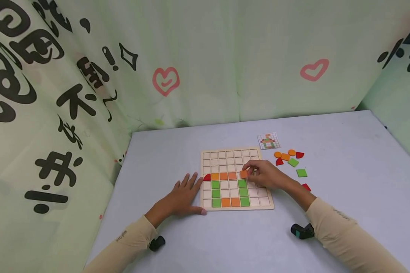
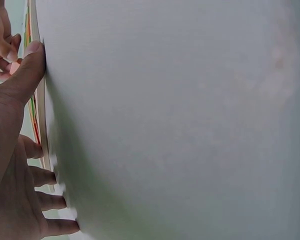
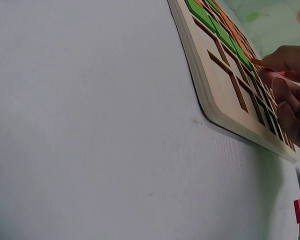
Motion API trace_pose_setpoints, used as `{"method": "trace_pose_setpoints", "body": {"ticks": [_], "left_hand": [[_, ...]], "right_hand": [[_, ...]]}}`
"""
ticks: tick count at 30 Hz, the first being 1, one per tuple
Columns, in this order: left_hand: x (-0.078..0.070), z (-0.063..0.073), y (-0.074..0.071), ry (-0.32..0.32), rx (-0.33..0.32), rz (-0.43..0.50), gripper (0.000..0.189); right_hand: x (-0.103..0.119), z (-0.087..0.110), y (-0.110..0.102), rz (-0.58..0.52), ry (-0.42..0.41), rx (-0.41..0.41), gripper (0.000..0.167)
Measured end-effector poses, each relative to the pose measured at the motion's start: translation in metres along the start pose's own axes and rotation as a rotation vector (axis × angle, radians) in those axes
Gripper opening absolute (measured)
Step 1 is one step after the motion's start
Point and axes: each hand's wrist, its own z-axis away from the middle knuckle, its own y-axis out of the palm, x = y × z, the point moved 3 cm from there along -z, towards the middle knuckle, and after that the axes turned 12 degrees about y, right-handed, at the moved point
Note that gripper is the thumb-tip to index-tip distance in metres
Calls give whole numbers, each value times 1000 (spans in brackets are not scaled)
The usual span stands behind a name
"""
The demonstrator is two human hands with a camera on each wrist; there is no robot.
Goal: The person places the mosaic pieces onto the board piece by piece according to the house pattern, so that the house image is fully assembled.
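Note:
My right hand (image 1: 264, 174) pinches an orange square tile (image 1: 243, 174) between thumb and finger, over the wooden grid board (image 1: 233, 185). In the right wrist view that tile (image 3: 257, 61) tilts close above the grid, at the end of an orange row. My left hand (image 1: 182, 197) lies with fingers spread along the board's left edge, its thumb by the near left corner. Set in the board are a red curved tile (image 1: 207, 177), a row of orange squares (image 1: 223, 176), two green columns (image 1: 216, 193) and two orange squares (image 1: 230, 202) between them at the bottom.
A small pattern card (image 1: 268, 140) lies behind the board's far right corner. Loose orange, red and green pieces (image 1: 293, 162) are scattered to the right, with a red one (image 1: 306, 187) near my right forearm. A curtain (image 1: 205, 76) hangs behind the table (image 1: 177, 242).

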Motion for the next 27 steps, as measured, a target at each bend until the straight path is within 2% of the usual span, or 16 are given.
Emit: {"method": "trace_pose_setpoints", "body": {"ticks": [15,20,27], "left_hand": [[1,1,2,-1,3,-8,116],[1,1,0,-1,4,-10,116],[1,1,1,-3,3,-13,116]], "right_hand": [[4,-9,11,48,-69,-48,25],[5,-9,12,52,-60,-48,24],[8,-7,11,143,-62,-67,25]]}}
